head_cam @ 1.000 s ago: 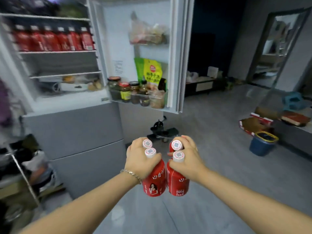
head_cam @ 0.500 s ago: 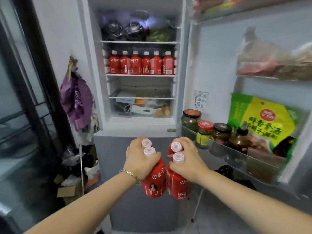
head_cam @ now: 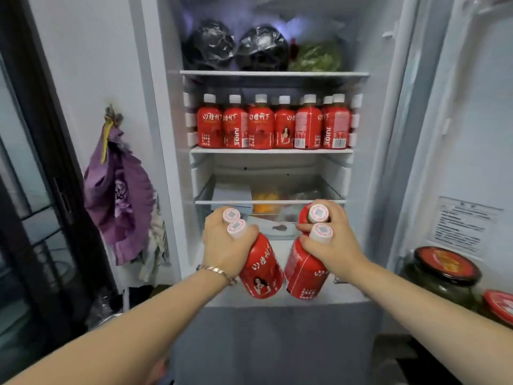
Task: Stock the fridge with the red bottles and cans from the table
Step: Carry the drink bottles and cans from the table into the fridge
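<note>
My left hand (head_cam: 225, 247) is curled tight round the necks of two bottles (head_cam: 262, 269) and my right hand (head_cam: 331, 244) grips another pair (head_cam: 304, 270) likewise, all four hanging just in front of the open fridge (head_cam: 166, 162), below its stocked row (head_cam: 273, 126). They look full, so I judge them heavy, rigid and slick. I'd take each by the body before shelving.

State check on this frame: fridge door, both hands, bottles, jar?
fridge door: open
left hand: grips left pair by the necks
right hand: grips right pair by the necks
left pair: capped, tilted, not yet shelved
right pair: capped, tilted, not yet shelved
shelf row: upright, capped
glass jar: lid on
</note>
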`<state>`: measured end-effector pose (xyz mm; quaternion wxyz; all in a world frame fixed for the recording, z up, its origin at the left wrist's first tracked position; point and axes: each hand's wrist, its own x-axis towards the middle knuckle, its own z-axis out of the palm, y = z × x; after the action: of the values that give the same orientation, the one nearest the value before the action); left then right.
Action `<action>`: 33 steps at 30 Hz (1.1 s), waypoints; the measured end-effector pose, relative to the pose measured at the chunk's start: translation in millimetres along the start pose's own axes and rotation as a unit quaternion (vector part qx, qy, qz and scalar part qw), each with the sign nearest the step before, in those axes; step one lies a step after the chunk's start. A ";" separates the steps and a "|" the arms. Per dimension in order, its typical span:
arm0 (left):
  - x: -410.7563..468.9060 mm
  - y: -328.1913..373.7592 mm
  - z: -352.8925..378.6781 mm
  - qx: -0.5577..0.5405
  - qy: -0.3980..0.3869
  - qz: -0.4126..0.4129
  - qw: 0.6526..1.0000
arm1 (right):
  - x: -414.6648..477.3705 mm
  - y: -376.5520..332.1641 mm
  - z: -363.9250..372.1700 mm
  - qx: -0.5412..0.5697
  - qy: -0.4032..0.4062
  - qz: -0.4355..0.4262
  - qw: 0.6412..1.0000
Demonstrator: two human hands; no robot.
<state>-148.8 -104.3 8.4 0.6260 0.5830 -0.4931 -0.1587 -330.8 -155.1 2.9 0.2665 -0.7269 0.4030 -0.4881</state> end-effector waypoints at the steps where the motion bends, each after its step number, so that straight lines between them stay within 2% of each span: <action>1: 13.4 -2.4 1.5 -0.010 -0.004 -0.003 1.000 | 12.5 0.9 3.0 0.007 0.017 0.000 1.000; 3: 56.0 -13.5 7.7 -0.037 0.007 0.004 0.999 | 50.8 7.2 14.5 0.033 0.073 0.004 0.997; 5: 88.1 -18.7 15.1 -0.076 0.055 0.014 0.996 | 80.6 13.9 20.9 0.078 0.142 0.029 0.986; 9: 150.2 -27.0 37.3 -0.153 0.178 -0.010 0.972 | 141.8 31.5 34.5 0.197 0.315 0.109 0.922; 11: 177.0 -34.4 50.5 -0.172 0.206 -0.034 0.963 | 166.8 44.2 43.2 0.207 0.362 0.125 0.900; 14: 201.5 -49.4 74.8 -0.140 0.209 -0.030 0.967 | 194.9 63.1 58.3 0.170 0.385 0.112 0.900; 21: 240.8 -83.5 109.4 -0.044 0.180 -0.001 0.983 | 250.7 101.5 79.3 0.110 0.352 0.120 0.922; 23: 247.0 -83.4 116.3 -0.017 0.164 0.012 0.986 | 261.7 114.4 86.4 0.065 0.304 0.129 0.942; 25: 250.0 -86.5 120.5 0.057 0.139 0.041 0.988 | 268.5 125.4 91.3 -0.013 0.241 0.152 0.958; 28: 261.5 -103.0 126.0 0.232 0.093 0.088 0.964 | 278.3 135.1 93.9 -0.058 0.151 0.170 0.972; 30: 268.5 -106.6 124.1 0.330 0.029 0.071 0.941 | 279.6 135.5 95.9 -0.106 0.098 0.150 0.978; 33: 271.1 -116.7 123.0 0.390 -0.036 0.047 0.919 | 279.0 136.3 99.6 -0.183 0.048 0.113 0.975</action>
<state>-78.0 -416.0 1.7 0.3378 0.7508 -0.5650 0.0551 -227.8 -464.5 -3.5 0.1622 -0.6886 0.5777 -0.4072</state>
